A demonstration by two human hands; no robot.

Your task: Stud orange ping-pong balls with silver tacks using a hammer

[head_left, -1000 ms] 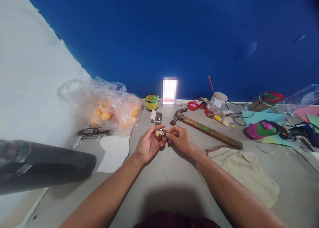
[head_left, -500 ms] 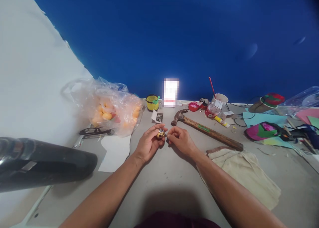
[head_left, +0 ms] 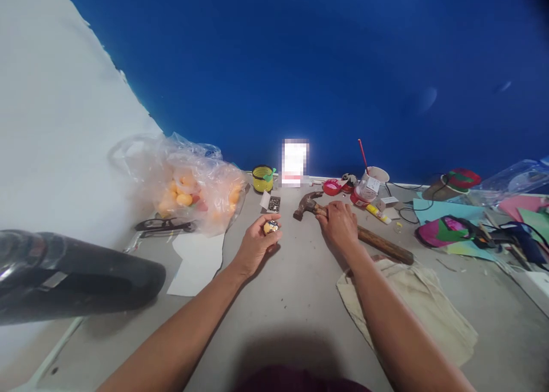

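Observation:
Between the thumb and fingers of my left hand (head_left: 254, 244) is a small yellowish ball (head_left: 271, 227) with shiny metal spots, held just above the table. My right hand (head_left: 341, 227) lies over the upper handle of a claw hammer (head_left: 386, 248), its fingers closed round the wood close to the head. The hammer rests on the table with its head toward the middle. Beyond my left hand sits a small open box (head_left: 274, 204) of little shiny metal pieces.
At the left are a clear bag (head_left: 189, 198) of orange balls, glasses (head_left: 165, 225), white paper (head_left: 195, 266) and a dark cylinder (head_left: 86, 278). A yellow cup (head_left: 262, 179) and a white cup (head_left: 375, 180) stand at the back. A beige cloth (head_left: 412, 312) lies beside my right forearm.
My right hand has left the ball and moved right onto the hammer handle. My left hand keeps the ball and has shifted slightly left.

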